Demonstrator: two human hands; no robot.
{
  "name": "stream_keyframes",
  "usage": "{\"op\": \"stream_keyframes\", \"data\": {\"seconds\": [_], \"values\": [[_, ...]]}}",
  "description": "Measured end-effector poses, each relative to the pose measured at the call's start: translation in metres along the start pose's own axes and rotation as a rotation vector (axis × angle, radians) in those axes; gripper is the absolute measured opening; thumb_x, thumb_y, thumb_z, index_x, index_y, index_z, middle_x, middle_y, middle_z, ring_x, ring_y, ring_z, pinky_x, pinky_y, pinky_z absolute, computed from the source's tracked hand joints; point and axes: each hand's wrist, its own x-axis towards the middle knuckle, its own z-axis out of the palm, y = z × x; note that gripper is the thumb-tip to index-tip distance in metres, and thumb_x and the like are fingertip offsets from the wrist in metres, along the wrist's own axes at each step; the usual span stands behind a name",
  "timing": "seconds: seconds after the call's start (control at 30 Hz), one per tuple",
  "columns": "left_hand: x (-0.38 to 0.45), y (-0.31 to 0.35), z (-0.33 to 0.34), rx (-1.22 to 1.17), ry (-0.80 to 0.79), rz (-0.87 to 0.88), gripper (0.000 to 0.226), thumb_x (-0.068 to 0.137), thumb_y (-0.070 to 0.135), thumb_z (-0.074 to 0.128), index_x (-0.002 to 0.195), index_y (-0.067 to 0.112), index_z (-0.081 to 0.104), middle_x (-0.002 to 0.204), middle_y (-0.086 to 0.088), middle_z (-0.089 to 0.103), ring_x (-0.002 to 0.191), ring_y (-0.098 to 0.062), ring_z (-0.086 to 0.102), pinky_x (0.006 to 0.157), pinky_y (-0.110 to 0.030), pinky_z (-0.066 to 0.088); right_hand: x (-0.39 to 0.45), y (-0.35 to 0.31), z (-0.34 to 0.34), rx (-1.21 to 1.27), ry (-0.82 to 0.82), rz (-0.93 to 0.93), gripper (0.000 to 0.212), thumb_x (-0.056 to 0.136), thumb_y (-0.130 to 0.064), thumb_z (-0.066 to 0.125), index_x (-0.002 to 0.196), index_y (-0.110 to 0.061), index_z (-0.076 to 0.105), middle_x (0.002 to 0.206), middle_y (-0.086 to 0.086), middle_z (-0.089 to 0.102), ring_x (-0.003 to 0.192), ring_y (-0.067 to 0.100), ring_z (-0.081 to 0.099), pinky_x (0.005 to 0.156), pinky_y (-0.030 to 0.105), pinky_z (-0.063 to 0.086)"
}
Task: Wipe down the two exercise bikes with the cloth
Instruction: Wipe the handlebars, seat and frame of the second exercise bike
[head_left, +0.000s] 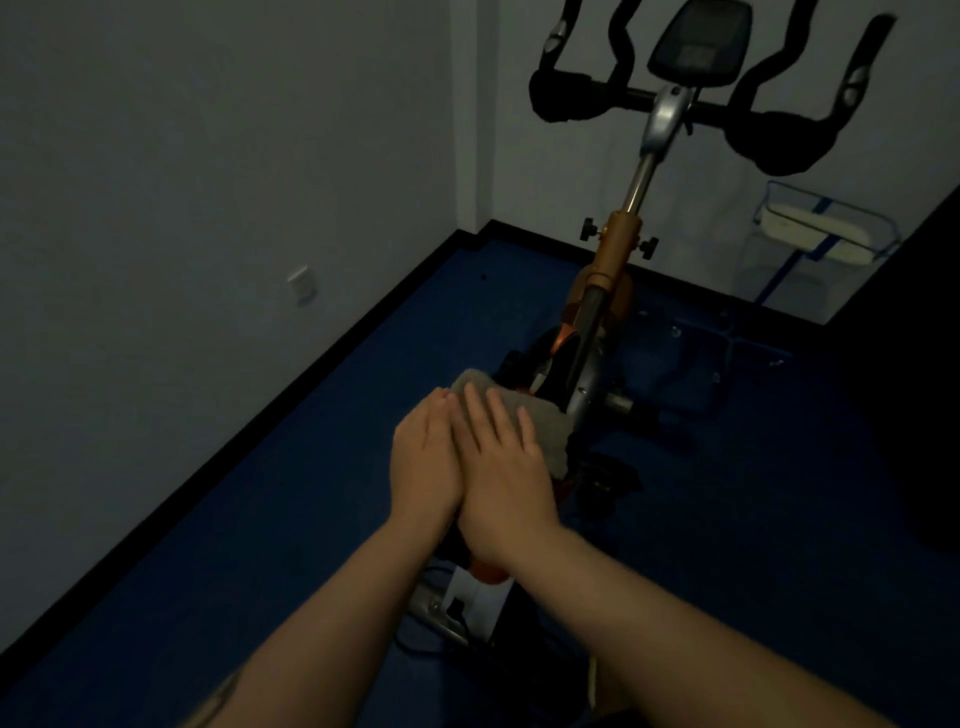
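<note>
An exercise bike (613, 249) with an orange frame, black handlebars and a dark console stands in front of me in a dim room. A grey cloth (545, 421) lies over its frame, just below the flywheel housing. My left hand (423, 457) and my right hand (501, 467) lie side by side on the cloth, fingers straight, palms pressing down. The right hand partly overlaps the left. Only this one bike is in view.
A grey wall with a socket (301, 283) runs along the left, with black skirting above the blue floor (260, 519). A clear plastic stand with a white tray (826, 234) sits at the back right. A dark panel (919, 364) fills the right edge.
</note>
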Motion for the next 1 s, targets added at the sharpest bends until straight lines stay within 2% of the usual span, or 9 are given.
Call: {"op": "stream_keyframes", "data": {"seconds": [0.17, 0.33, 0.43, 0.53, 0.63, 0.7, 0.8, 0.93, 1.0], "values": [[0.001, 0.014, -0.002, 0.036, -0.042, 0.058, 0.037, 0.105, 0.016, 0.032, 0.101, 0.041, 0.058, 0.097, 0.025, 0.060, 0.088, 0.022, 0.055, 0.075, 0.000, 0.038, 0.037, 0.023, 0.001, 0.209, -0.048, 0.053, 0.053, 0.105, -0.040, 0.016, 0.155, -0.024, 0.007, 0.162, -0.005, 0.002, 0.149, 0.014, -0.003, 0.120, 0.037, -0.002], [-0.010, -0.008, -0.013, 0.011, -0.093, 0.032, 0.034, 0.105, 0.023, 0.035, 0.136, 0.025, 0.048, 0.139, 0.013, 0.047, 0.127, 0.003, 0.043, 0.109, -0.020, 0.032, -0.006, 0.021, 0.028, 0.256, 0.321, -0.113, 0.047, 0.095, -0.024, 0.036, 0.139, -0.014, 0.051, 0.145, 0.003, 0.048, 0.135, 0.022, 0.043, 0.115, 0.038, 0.028], [-0.032, -0.035, -0.021, 0.015, -0.017, 0.020, 0.038, 0.105, 0.023, 0.035, 0.141, 0.022, 0.045, 0.143, 0.012, 0.046, 0.129, 0.003, 0.043, 0.111, -0.020, 0.032, -0.038, 0.026, 0.054, 0.358, 0.486, -0.336, 0.038, 0.093, -0.011, 0.050, 0.131, -0.011, 0.058, 0.138, 0.004, 0.055, 0.130, 0.018, 0.048, 0.115, 0.036, 0.029], [-0.050, -0.072, -0.029, 0.038, 0.092, -0.172, 0.040, 0.105, 0.025, 0.031, 0.141, 0.017, 0.047, 0.143, 0.002, 0.049, 0.128, -0.005, 0.045, 0.112, -0.026, 0.032, -0.046, 0.016, 0.087, 0.452, 0.276, -0.449, 0.038, 0.101, -0.021, 0.037, 0.133, -0.012, 0.056, 0.139, 0.005, 0.054, 0.131, 0.016, 0.048, 0.103, 0.035, 0.045], [-0.059, -0.098, -0.036, 0.170, 0.008, -0.299, 0.042, 0.105, 0.028, 0.033, 0.143, 0.016, 0.043, 0.147, 0.001, 0.044, 0.127, -0.004, 0.041, 0.107, -0.019, 0.027, -0.036, 0.020, 0.115, 0.356, 0.035, -0.452, 0.043, 0.088, -0.021, 0.040, 0.126, -0.020, 0.061, 0.137, -0.003, 0.056, 0.131, 0.013, 0.047, 0.097, 0.042, 0.050], [-0.059, -0.104, -0.040, 0.251, -0.047, -0.307, 0.041, 0.104, 0.029, 0.035, 0.143, 0.017, 0.045, 0.147, 0.002, 0.044, 0.125, -0.004, 0.041, 0.104, -0.018, 0.027, -0.023, 0.027, 0.125, 0.385, -0.013, -0.275, 0.032, 0.095, -0.027, 0.039, 0.121, -0.029, 0.059, 0.132, -0.012, 0.054, 0.124, 0.008, 0.049, 0.102, 0.035, 0.044], [-0.057, -0.099, -0.041, 0.222, -0.017, -0.307, 0.040, 0.104, 0.029, 0.036, 0.141, 0.018, 0.048, 0.143, 0.004, 0.048, 0.122, -0.003, 0.043, 0.103, -0.018, 0.029, -0.021, 0.013, 0.126, 0.475, 0.015, 0.003, 0.049, 0.093, -0.051, 0.024, 0.129, -0.034, 0.052, 0.133, -0.009, 0.051, 0.122, 0.012, 0.048, 0.102, 0.034, 0.039], [-0.060, -0.088, -0.041, 0.149, 0.004, -0.290, 0.038, 0.104, 0.028, 0.036, 0.138, 0.018, 0.049, 0.135, 0.008, 0.050, 0.119, -0.002, 0.046, 0.100, -0.017, 0.031, -0.029, 0.014, 0.128, 0.448, -0.194, -0.407, 0.051, 0.090, -0.040, 0.026, 0.128, -0.025, 0.055, 0.143, -0.008, 0.044, 0.137, 0.011, 0.034, 0.112, 0.035, 0.031], [-0.060, -0.084, -0.043, 0.145, 0.022, -0.272, 0.037, 0.104, 0.028, 0.036, 0.136, 0.019, 0.051, 0.132, 0.011, 0.051, 0.118, -0.002, 0.047, 0.097, -0.015, 0.031, -0.014, 0.030, 0.133, 0.556, -0.234, -0.243, 0.055, 0.093, -0.057, 0.020, 0.131, -0.033, 0.052, 0.145, -0.007, 0.045, 0.134, 0.010, 0.038, 0.114, 0.031, 0.029]]}}
